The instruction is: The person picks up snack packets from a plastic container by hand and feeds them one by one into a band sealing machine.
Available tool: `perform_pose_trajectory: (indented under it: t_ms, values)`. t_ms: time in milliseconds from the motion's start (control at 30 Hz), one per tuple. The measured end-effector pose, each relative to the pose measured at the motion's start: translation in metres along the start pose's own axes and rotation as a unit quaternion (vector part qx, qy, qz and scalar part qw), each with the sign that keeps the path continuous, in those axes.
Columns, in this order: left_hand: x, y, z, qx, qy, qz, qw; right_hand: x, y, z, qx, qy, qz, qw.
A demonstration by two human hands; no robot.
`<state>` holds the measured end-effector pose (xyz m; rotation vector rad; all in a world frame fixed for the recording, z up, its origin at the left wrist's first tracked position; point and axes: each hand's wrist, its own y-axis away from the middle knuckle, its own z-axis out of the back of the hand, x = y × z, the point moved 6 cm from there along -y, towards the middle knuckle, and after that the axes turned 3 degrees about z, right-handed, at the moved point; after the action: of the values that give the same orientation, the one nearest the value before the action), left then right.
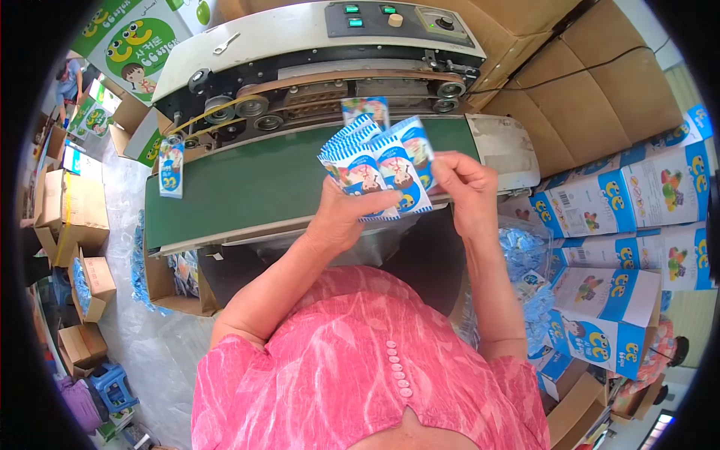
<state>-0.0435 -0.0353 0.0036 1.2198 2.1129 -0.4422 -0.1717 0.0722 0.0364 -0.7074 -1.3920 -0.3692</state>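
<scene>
My left hand (346, 210) is closed around a fanned bunch of blue-and-white printed packets (364, 172), its thumb across the front ones. With thumb and fingers together, my right hand (469, 187) grips the edge of one packet (416, 142) at the bunch's right side. Both hands are above the near edge of a green conveyor belt (240, 176). Behind the bunch, another packet (367, 107) stands at the rollers of a band sealing machine (300, 41). A further packet (171, 169) is at the belt's left end.
Printed cartons (615, 199) are stacked to my right, beside a clear bag of blue packets (525, 255). Below the belt stands an open cardboard box (180, 289) with packets inside. More boxes (71, 210) and a blue stool (112, 386) are at left. Another person (69, 82) is far left.
</scene>
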Motion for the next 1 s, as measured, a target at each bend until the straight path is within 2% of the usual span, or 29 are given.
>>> perform_pose_trajectory:
  t_ms: [33,67,167,200,433,600,700,833,1000]
  values:
    - [0.001,0.001,0.0,-0.006,-0.001,0.001,1.0,0.0,0.001,0.005,-0.044,-0.009,0.008,0.999]
    - [0.002,0.001,0.001,-0.012,-0.001,0.004,1.0,0.001,0.002,0.006,-0.046,-0.011,0.008,0.999]
    - [0.004,0.002,-0.002,-0.02,-0.02,0.003,1.0,-0.005,0.009,0.001,0.015,-0.067,-0.086,0.994]
    - [0.005,0.002,-0.003,-0.023,-0.029,0.003,0.999,-0.006,0.01,0.005,0.011,-0.067,-0.085,0.994]
    - [0.002,0.008,-0.002,-0.025,-0.028,0.016,0.999,-0.039,-0.012,0.092,-0.189,-0.011,-0.143,0.971]
    - [0.003,0.01,-0.005,-0.009,-0.025,0.02,0.999,-0.053,-0.048,0.093,-0.158,0.005,-0.157,0.975]
    - [0.002,0.011,-0.006,-0.011,-0.042,0.025,0.999,-0.059,-0.065,0.071,-0.117,0.123,-0.158,0.973]
    - [-0.001,0.012,-0.001,-0.02,-0.05,0.026,0.998,-0.063,-0.063,0.048,-0.106,0.056,-0.146,0.982]
    - [-0.007,0.02,-0.002,-0.027,-0.032,0.021,0.999,-0.051,-0.051,0.031,-0.063,0.099,-0.13,0.984]
